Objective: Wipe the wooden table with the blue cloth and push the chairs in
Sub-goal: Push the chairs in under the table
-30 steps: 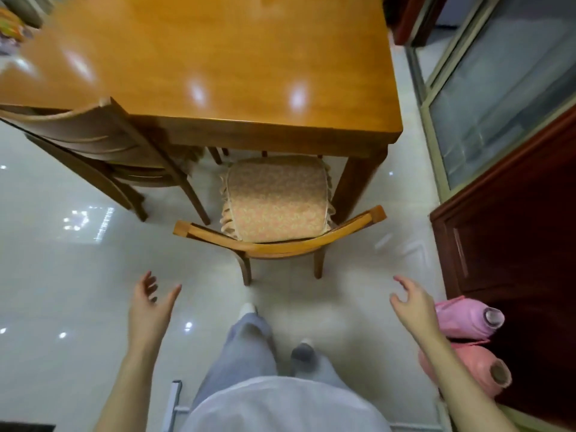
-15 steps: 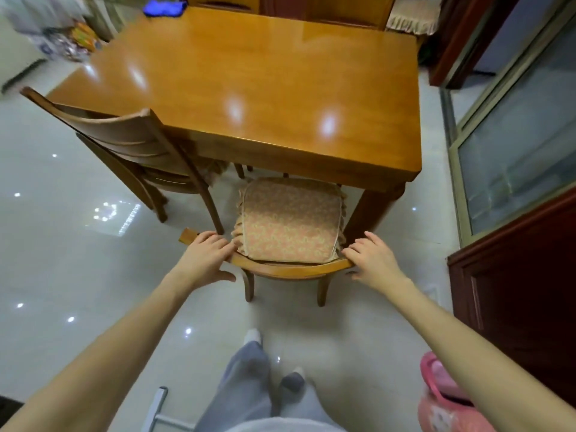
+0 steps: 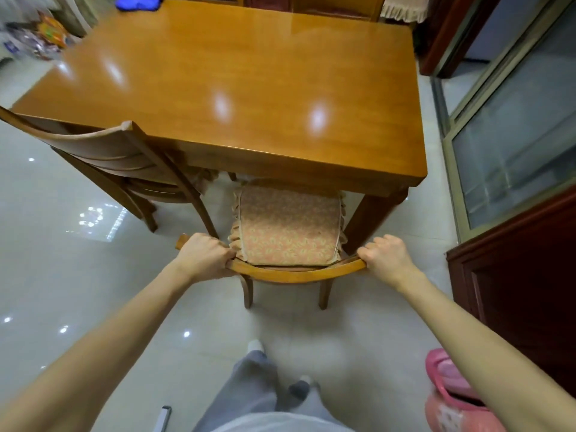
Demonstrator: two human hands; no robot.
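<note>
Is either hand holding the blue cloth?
No, left hand and right hand grip the cushioned chair's curved backrest; the blue cloth lies at the wooden table's far corner.

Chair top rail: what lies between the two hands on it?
Head view: only bare rail spans left hand to right hand; cushion sits beyond.

Bright, even indoor light falls from overhead. Lamps glare as white ovals on the glossy bench [image 3: 249,73] and as small sparkles on the floor [image 3: 62,275]. A soft shadow lies under the chair [image 3: 296,275]. The wide lens bends lines at the edges, and the far left corner is blurred.
</note>
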